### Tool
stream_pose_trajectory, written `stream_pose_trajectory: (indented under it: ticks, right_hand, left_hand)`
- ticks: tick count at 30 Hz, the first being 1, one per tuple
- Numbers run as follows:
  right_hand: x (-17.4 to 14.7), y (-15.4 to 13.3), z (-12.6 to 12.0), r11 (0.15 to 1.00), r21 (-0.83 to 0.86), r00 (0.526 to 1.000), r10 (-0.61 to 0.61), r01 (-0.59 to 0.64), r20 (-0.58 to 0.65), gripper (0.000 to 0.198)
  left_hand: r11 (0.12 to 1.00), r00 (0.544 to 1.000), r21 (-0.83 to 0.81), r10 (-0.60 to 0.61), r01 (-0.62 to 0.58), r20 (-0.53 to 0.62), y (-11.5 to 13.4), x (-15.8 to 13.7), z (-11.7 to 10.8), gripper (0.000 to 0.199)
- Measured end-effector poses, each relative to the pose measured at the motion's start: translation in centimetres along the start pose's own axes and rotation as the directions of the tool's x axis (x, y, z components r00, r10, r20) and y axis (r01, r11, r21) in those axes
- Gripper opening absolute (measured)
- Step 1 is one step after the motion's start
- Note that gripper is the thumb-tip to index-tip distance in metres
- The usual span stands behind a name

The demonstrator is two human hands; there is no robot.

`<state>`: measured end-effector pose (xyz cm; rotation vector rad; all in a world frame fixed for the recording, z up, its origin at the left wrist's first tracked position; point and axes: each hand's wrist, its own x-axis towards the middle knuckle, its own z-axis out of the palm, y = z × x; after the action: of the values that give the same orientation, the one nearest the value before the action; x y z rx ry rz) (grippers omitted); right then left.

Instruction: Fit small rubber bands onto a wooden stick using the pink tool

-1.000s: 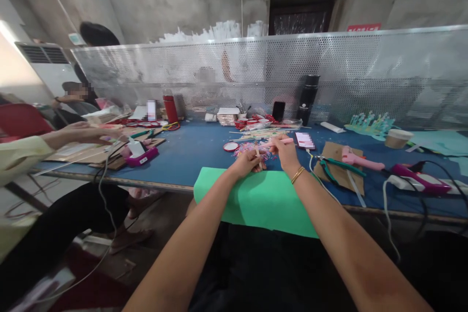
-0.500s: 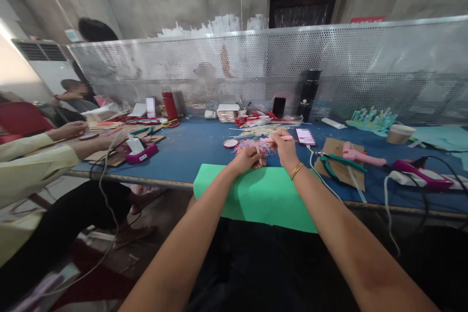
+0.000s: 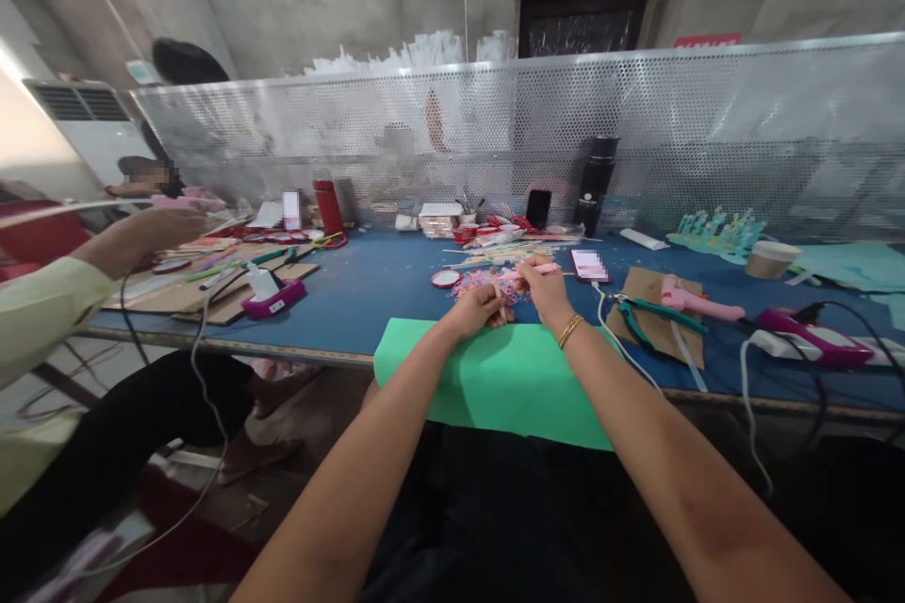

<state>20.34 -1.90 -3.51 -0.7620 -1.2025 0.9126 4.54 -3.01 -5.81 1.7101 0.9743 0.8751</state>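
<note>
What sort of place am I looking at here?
Probably a shared craft workshop: a long blue table holds teal-handled pliers and what looks like a pink glue gun, and another person, with a pale yellow sleeve, sits along the same side.

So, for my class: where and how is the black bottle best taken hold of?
Probably round the middle of the black bottle, from the near right side: it is a tall, smooth cylinder standing upright, the perforated panel rises behind it, and the dark phone stands to its left.
</note>
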Motion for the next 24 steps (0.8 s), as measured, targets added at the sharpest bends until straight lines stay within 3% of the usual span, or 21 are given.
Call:
stream_pose_trajectory:
  ticks: [3,8,13,18,24]
  right_hand:
    - [0.01,-0.09,-0.07,1.0,-0.01,0.999,-0.001,0.001,-0.054,0.024]
    - [0.03,0.03,-0.06,1.0,-0.016,0.999,-0.008,0.009,0.032,0.023]
    - [0.15,0.32,-0.14,1.0,-0.004,0.999,0.0,0.0,-0.044,0.023]
    - [0.11,0.4,-0.08,1.0,-0.004,1.0,0.001,-0.001,0.027,0.021]
    - [0.06,0.17,-0.07,1.0,-0.01,0.998,0.013,-0.014,-0.056,0.023]
  left_hand:
    - [1.0,1.0,0.009,0.005,-0.005,-0.008,-0.25,0.09,-0.05,0.034]
    - [1.0,1.0,0.004,0.017,-0.017,0.001,-0.39,0.14,-0.13,0.032]
    - [1.0,1.0,0.01,0.004,-0.004,-0.009,-0.4,0.21,-0.15,0.033]
    - [1.0,1.0,0.007,0.013,-0.013,0.003,-0.28,0.16,-0.11,0.032]
    - [1.0,1.0,-0.001,-0.013,0.013,-0.02,-0.04,-0.03,0.0,0.034]
